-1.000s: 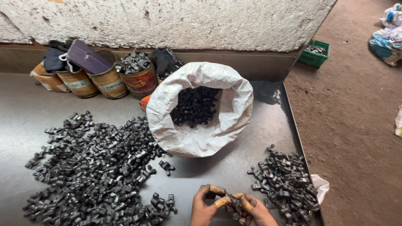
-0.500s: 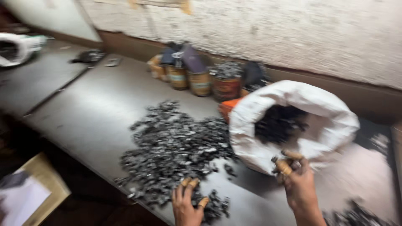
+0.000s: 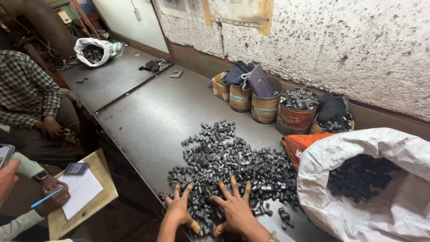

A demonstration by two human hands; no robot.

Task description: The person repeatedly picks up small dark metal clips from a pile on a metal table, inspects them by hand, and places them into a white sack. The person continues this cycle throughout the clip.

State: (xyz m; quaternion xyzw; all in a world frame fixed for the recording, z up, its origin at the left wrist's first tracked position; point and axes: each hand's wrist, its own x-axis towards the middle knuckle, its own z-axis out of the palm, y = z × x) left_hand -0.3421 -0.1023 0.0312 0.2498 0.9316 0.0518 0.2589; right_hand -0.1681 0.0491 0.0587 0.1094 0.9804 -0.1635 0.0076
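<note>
Both hands lie flat, fingers spread wide, on the near edge of a heap of small dark metal parts (image 3: 228, 166) spread over the grey steel surface (image 3: 148, 121). The left hand (image 3: 180, 208) and right hand (image 3: 235, 207) sit side by side, palms down, gripping nothing; judging by the splay, they are pressing or raking the loose pieces rather than picking one out. Several fingertips (image 3: 232, 180) wear tan caps, likely guards against the sharp parts.

Just right of the right hand stands a white woven sack (image 3: 358, 197), mouth rolled open so the same dark parts inside are in easy reach. Beyond the hands, against the rough wall, is a row of tins (image 3: 266, 107), one heaped with parts. Far to the left, other people sit, one writing on a clipboard (image 3: 83, 192).
</note>
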